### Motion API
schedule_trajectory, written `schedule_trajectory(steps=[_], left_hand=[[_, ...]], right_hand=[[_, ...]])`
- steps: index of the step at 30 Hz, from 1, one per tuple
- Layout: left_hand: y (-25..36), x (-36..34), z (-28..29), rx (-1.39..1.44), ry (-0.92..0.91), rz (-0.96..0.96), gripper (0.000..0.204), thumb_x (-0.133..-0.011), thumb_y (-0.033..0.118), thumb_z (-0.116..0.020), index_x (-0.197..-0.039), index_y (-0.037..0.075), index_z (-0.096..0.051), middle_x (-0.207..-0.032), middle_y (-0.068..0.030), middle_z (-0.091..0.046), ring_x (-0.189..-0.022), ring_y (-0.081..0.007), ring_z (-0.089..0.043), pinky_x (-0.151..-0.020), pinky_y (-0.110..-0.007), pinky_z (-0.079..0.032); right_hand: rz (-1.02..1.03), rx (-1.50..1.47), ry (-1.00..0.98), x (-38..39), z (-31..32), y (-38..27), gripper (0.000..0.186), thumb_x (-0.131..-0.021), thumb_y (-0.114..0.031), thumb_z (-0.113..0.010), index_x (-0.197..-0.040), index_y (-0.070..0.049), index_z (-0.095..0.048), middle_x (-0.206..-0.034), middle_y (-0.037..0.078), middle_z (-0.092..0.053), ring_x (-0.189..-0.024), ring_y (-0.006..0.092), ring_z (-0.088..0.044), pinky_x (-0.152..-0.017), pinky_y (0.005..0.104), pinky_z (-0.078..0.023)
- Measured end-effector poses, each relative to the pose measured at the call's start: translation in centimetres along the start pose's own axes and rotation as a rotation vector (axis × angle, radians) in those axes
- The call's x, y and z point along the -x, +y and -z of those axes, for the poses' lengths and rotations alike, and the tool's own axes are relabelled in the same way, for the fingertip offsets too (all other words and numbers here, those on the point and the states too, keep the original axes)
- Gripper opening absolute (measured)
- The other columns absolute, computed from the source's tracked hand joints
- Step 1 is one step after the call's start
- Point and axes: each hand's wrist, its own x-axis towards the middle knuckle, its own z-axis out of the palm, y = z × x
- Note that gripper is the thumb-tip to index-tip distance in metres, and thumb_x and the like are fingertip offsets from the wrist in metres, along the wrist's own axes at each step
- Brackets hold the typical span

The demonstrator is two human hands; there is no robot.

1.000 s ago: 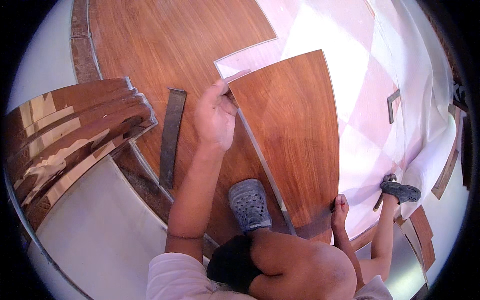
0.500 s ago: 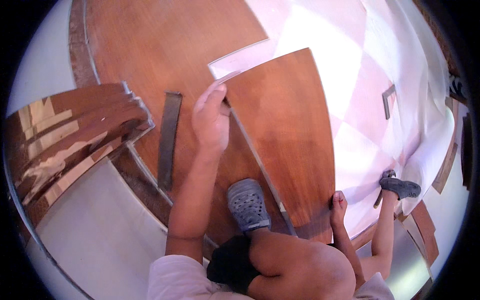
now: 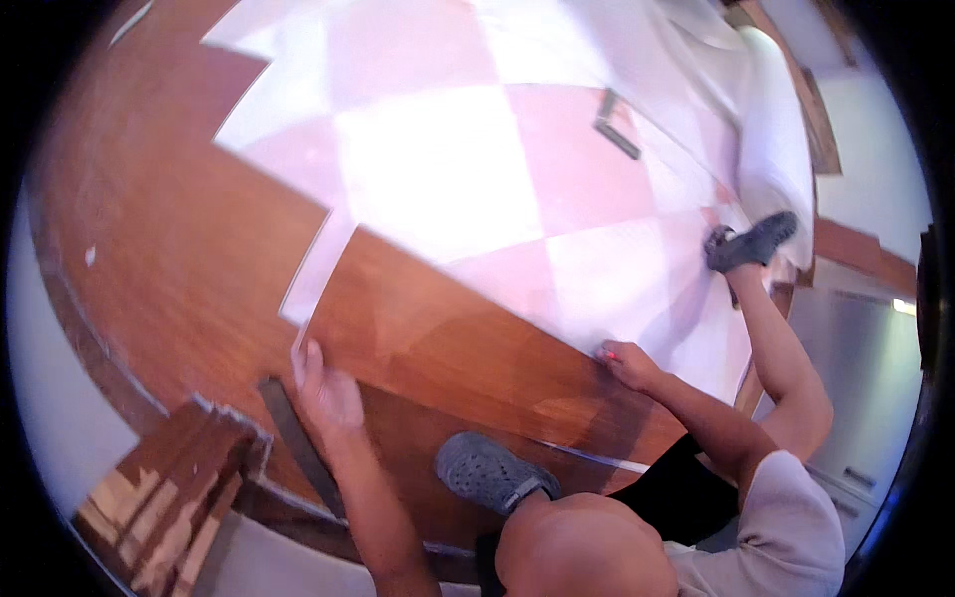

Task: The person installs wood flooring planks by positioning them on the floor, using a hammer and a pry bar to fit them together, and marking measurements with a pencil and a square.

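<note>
At far left, a stack of brown wooden planks (image 3: pixel 164 497) with pale chipped ends lay near a dark flat bar (image 3: pixel 298 443) on the laid brown wood-look floor (image 3: pixel 149 249). The left hand (image 3: pixel 326 390) pressed flat, fingers spread, on the near-left corner of a long brown wood-grain flooring plank (image 3: pixel 448 343), not clasping it. The plank ran rightward, its far long edge over the pink-and-white checkered floor (image 3: pixel 477 169), which lay open beyond. A grey perforated clog (image 3: pixel 492 470) stood just beside the plank's near edge. The right hand (image 3: pixel 627 363) rested on the plank's right end, fingers on its edge; I could not tell how tightly. Another grey clog (image 3: pixel 751 242) sat farther right.
</note>
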Motion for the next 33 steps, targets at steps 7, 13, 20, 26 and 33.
schedule_trajectory(steps=[7, 13, 20, 26, 33], left_hand=[[-0.2, 0.8, 0.9, -0.027, 0.036, 0.025, 0.042, -0.103, 0.011, -0.057, -0.142, 0.001, -0.048, -0.142, -0.0153, -0.055, -0.129, -0.0288, -0.053, -0.114, -0.045, -0.041], [0.5, 1.7, 0.9, -0.057, -0.034, 0.015, 0.045, -0.101, 0.010, -0.059, -0.142, -0.003, -0.046, -0.139, -0.0184, -0.056, -0.128, -0.0301, -0.054, -0.112, -0.045, -0.042], [-1.3, 1.1, 1.8, -0.123, 0.033, -0.030, 0.039, -0.102, 0.019, -0.058, -0.136, -0.002, -0.055, -0.134, -0.0139, -0.061, -0.124, -0.0282, -0.057, -0.109, -0.045, -0.045], [0.4, 0.3, 1.6, -0.080, 0.129, -0.064, 0.032, -0.105, 0.021, -0.052, -0.124, -0.003, -0.062, -0.125, -0.0139, -0.066, -0.117, -0.0268, -0.062, -0.105, -0.042, -0.048], [-1.6, -0.8, 1.0, 0.056, 0.139, -0.147, 0.029, -0.105, 0.020, -0.055, -0.122, -0.003, -0.060, -0.119, -0.0118, -0.065, -0.108, -0.0228, -0.064, -0.100, -0.038, -0.050]], right_hand=[[-0.079, 0.198, 0.370, -4.4, 2.6, 1.9, 0.033, -0.101, -0.034, -0.051, -0.095, -0.004, -0.060, -0.085, 0.021, -0.068, -0.081, 0.0437, -0.066, -0.072, 0.0530, -0.050], [0.171, 0.243, 0.689, -5.0, 3.0, 2.6, 0.026, -0.088, -0.029, -0.068, -0.093, -0.004, -0.062, -0.084, 0.023, -0.066, -0.083, 0.0405, -0.063, -0.077, 0.0511, -0.050], [-0.137, -0.152, 0.123, 1.5, 1.4, 1.1, 0.049, -0.095, -0.050, -0.061, -0.089, -0.001, -0.065, -0.092, 0.019, -0.067, -0.089, 0.0387, -0.063, -0.081, 0.0477, -0.050], [-0.069, -0.209, 0.039, 1.5, -2.4, 5.0, 0.065, -0.091, -0.068, -0.058, -0.106, -0.006, -0.070, -0.102, 0.014, -0.070, -0.096, 0.0269, -0.065, -0.086, 0.0402, -0.050], [-0.145, -0.126, -0.176, 2.4, -3.9, 7.8, 0.066, -0.096, -0.065, -0.052, -0.101, -0.001, -0.070, -0.095, 0.014, -0.071, -0.092, 0.0240, -0.065, -0.087, 0.0392, -0.050]])
